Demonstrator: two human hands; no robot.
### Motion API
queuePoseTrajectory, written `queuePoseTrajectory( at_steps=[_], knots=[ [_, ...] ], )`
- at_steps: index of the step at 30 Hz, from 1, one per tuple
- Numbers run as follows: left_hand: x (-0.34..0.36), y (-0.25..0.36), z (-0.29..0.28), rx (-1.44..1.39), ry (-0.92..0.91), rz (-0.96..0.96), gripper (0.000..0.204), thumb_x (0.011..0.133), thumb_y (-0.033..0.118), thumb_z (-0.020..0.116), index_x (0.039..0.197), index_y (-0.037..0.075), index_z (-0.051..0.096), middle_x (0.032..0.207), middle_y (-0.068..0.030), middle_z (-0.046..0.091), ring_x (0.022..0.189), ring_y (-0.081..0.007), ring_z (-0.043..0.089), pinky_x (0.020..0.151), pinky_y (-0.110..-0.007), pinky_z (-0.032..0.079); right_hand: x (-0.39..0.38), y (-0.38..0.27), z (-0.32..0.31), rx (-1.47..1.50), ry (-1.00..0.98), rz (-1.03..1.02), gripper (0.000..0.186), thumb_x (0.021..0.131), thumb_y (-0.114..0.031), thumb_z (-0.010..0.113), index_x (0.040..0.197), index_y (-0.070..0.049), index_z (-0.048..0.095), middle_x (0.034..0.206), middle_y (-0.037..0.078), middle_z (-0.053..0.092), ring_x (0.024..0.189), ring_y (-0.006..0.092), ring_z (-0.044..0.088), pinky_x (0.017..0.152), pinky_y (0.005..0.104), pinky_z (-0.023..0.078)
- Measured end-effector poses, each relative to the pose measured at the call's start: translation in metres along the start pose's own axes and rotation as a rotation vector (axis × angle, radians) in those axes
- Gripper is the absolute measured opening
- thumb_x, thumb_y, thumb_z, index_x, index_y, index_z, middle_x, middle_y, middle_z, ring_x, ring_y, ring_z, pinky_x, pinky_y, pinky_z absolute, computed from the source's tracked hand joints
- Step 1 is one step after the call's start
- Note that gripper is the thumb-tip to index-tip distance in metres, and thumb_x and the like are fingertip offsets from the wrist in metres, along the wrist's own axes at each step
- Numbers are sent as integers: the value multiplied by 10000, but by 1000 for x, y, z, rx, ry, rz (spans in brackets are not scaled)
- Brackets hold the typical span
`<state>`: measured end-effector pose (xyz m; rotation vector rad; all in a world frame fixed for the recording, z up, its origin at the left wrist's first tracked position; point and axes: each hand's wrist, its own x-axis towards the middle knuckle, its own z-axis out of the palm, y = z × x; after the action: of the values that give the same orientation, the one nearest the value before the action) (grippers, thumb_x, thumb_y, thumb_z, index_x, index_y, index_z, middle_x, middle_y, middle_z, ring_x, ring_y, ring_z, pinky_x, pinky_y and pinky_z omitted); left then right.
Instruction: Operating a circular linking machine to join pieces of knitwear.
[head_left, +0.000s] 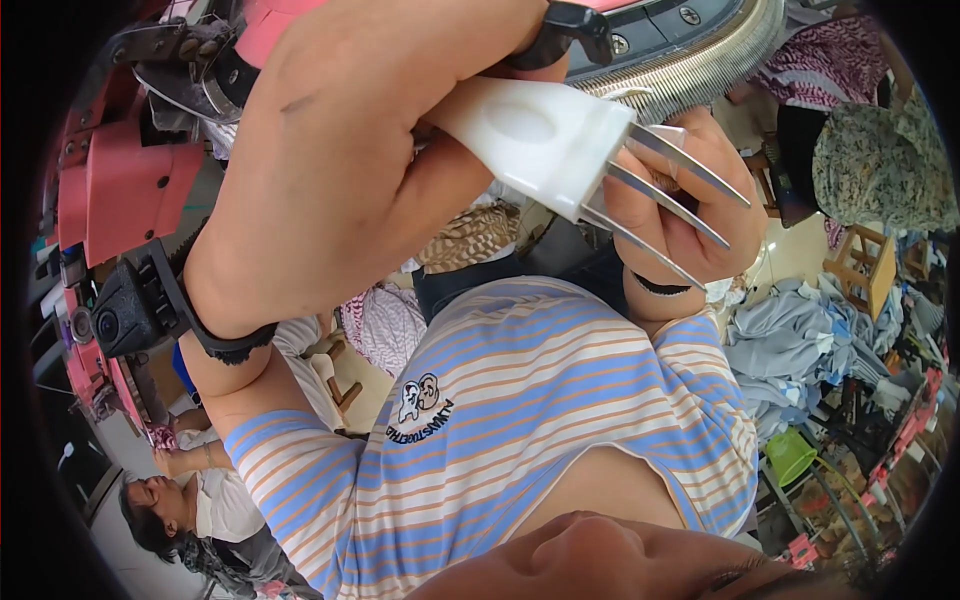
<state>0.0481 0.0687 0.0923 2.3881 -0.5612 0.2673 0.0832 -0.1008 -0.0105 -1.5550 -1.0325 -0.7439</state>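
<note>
My left hand (340,150) is closed round the white plastic handle of a fork-like tool (535,125) with three metal prongs. The prongs point right and down, passing in front of my right hand (705,210). That hand's fingers are curled just under a ring of fine metal needles (700,90) on a pink machine. A small white piece shows at its fingertips, but I cannot make out what it is. A black ring-like piece (570,35) sits on a finger of my left hand. A black strap with a small camera (135,305) is on that wrist.
Pink machine parts (130,190) stand at the left. Grey-blue cloth (800,345) is heaped at the right, near a wooden stool (862,265) and a green container (790,455). Patterned fabric (820,60) hangs at the upper right. Another person (230,505) is at the lower left.
</note>
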Motion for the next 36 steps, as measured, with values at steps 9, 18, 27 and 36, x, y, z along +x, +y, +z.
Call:
queuePoseTrajectory(
  at_steps=[9,18,27,36],
  knots=[
    [4,-6,10,36,-14,166,189,669,56,688,706,-41,530,635,-129,479,549,-277,500,476,-319,393,-5,7,-1,-112,83,-66,229,657,-84,751,800,-45,576,582,11,542,432,145,415,405,233,329],
    [11,5,6,26,-14,37,252,714,81,664,640,-6,439,591,-122,406,509,-267,426,462,-324,323,-23,28,-19,404,-6,716,148,813,-122,617,864,12,578,647,17,580,555,57,499,498,198,403],
    [32,27,5,17,-180,-130,223,684,67,664,667,7,450,602,-92,372,539,-218,392,483,-290,311,-26,71,-20,929,-403,561,202,784,-63,620,968,5,568,905,72,613,794,123,563,701,244,447],
    [14,16,19,-107,-107,-180,189,730,-80,548,906,-55,484,833,-22,451,724,-68,442,670,-185,396,-18,96,-59,933,-446,530,264,723,-44,675,931,-18,515,829,41,547,724,114,529,622,221,420]
  ],
)
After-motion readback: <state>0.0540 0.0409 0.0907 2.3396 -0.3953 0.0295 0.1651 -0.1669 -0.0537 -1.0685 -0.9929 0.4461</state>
